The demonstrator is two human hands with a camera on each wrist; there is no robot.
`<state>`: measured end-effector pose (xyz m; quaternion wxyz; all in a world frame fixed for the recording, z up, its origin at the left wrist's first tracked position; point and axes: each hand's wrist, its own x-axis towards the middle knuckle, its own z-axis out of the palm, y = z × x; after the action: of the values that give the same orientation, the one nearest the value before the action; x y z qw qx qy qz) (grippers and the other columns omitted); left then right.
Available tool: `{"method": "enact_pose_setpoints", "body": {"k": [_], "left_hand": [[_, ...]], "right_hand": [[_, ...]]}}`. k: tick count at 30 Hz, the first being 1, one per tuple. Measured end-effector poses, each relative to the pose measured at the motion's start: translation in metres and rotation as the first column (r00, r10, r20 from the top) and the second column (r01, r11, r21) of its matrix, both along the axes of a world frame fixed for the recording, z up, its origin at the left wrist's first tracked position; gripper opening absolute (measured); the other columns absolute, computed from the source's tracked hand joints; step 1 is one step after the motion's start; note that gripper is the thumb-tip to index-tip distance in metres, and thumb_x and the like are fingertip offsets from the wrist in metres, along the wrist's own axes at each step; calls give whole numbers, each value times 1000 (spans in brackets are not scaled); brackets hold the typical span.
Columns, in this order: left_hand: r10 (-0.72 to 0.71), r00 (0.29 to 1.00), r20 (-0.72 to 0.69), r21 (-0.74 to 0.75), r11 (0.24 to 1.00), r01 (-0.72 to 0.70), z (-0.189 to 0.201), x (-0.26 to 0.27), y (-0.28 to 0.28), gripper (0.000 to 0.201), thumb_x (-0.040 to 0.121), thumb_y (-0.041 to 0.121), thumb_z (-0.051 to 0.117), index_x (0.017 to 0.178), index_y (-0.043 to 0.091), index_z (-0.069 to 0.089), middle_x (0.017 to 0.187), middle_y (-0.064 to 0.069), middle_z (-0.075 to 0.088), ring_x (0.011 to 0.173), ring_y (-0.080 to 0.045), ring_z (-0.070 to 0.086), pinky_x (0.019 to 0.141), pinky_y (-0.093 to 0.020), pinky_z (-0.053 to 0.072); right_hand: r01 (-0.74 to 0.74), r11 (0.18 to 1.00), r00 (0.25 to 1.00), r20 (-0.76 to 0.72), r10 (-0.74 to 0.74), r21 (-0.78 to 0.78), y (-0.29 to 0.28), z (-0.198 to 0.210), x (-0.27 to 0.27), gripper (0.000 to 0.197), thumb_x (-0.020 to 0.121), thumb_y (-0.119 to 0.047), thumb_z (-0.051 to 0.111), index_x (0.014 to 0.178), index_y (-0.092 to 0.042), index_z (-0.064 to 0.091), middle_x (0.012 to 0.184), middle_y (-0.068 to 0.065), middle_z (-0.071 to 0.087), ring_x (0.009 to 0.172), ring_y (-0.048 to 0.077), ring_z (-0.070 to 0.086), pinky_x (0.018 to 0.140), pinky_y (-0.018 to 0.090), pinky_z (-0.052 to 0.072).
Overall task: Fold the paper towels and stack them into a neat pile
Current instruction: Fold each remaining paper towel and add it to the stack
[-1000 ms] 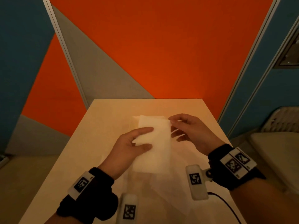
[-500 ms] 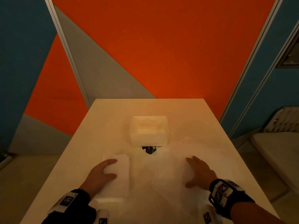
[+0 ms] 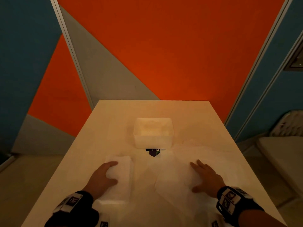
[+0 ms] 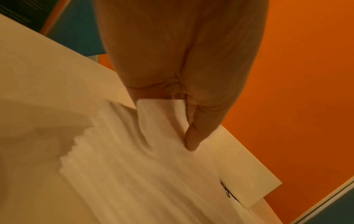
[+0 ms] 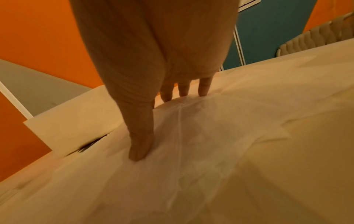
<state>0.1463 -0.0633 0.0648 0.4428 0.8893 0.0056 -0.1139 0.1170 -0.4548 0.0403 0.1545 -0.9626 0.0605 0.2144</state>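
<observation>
A folded white paper towel [image 3: 124,169] lies on the table's near left. My left hand [image 3: 113,172] holds it, index finger and thumb over it. In the left wrist view the folded paper towel's [image 4: 161,115] near edge curls up against my palm, with the thumb of my left hand [image 4: 184,121] on it and the other fingers hidden behind it. A loose, unfolded paper towel sheet [image 3: 172,185] is spread over the near right. My right hand [image 3: 196,176] rests flat on it with fingers spread; the right wrist view shows my right hand [image 5: 161,121] pressing the creased sheet [image 5: 210,151].
A white open box [image 3: 153,133] stands mid-table, with a small dark printed item [image 3: 153,152] showing at its near edge. The pale table [image 3: 114,120] ends at an orange wall. A light seat [image 3: 287,161] stands off the right side.
A second ago both hands held the folded towel up in front of the box. My left hand has brought it down to the near left, and my right hand has dropped onto the loose sheet.
</observation>
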Motion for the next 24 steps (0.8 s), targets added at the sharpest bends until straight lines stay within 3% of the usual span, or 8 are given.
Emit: {"method": "enact_pose_setpoints", "body": {"k": [5,8,10,12,14,17,21,24], "left_hand": [[19,1000,2,55,998,-19,-5,3,0,62,73,-3,73,123,27,50,130,0,44,123,-24,44,101,-30,36],[-53,996,67,365,931,25,-3,2,-7,67,76,11,71,135,26,44,153,-4,16,134,-25,33,106,-30,35],[-201,967,158,564,822,78,0,-4,-15,71,77,13,65,141,28,39,159,-2,2,142,-27,23,111,-32,31],[-346,921,180,620,767,167,-4,-7,-22,79,68,1,63,140,27,44,156,-1,6,142,-33,26,109,-41,33],[-424,895,142,635,733,246,-7,-9,-27,84,70,-3,57,146,23,32,153,0,4,143,-34,23,111,-44,30],[-390,918,-71,624,701,346,-5,-14,-30,75,91,4,36,151,25,-4,158,2,-14,147,-23,-6,119,-36,7],[-388,918,-79,603,715,354,-3,-15,-32,72,93,1,30,151,25,-6,158,1,-15,147,-23,-9,118,-36,4],[-360,933,-10,517,797,313,5,-10,-36,69,94,3,34,150,30,6,160,3,-5,147,-20,-4,120,-34,6]], "right_hand": [[13,999,1000,16,-13,48,-6,0,1,91,82,-47,69,150,-41,9,161,-10,-1,148,19,6,119,42,17],[10,994,999,32,-14,112,-10,6,-1,73,84,-39,70,143,-45,28,160,-10,8,147,17,11,119,34,14],[11,978,998,53,-22,207,-11,16,-3,56,83,-31,73,119,-62,43,158,-10,18,145,17,19,117,29,15],[14,970,998,60,-30,244,-13,21,-4,51,83,-27,73,98,-67,45,154,-10,27,142,16,28,115,25,19],[23,976,997,64,-38,219,-11,24,-5,32,87,-26,68,103,-51,55,153,-9,31,139,15,33,112,21,20],[134,957,981,104,-165,257,-10,20,-3,30,91,-25,63,121,-21,64,149,-5,41,135,16,40,112,25,24],[232,947,948,166,-271,220,-2,26,-3,35,95,-28,58,125,-12,62,134,3,58,121,20,54,103,25,36],[226,940,908,295,-298,254,10,44,2,22,96,-26,56,95,-8,70,98,11,69,93,27,61,78,30,41]]}}
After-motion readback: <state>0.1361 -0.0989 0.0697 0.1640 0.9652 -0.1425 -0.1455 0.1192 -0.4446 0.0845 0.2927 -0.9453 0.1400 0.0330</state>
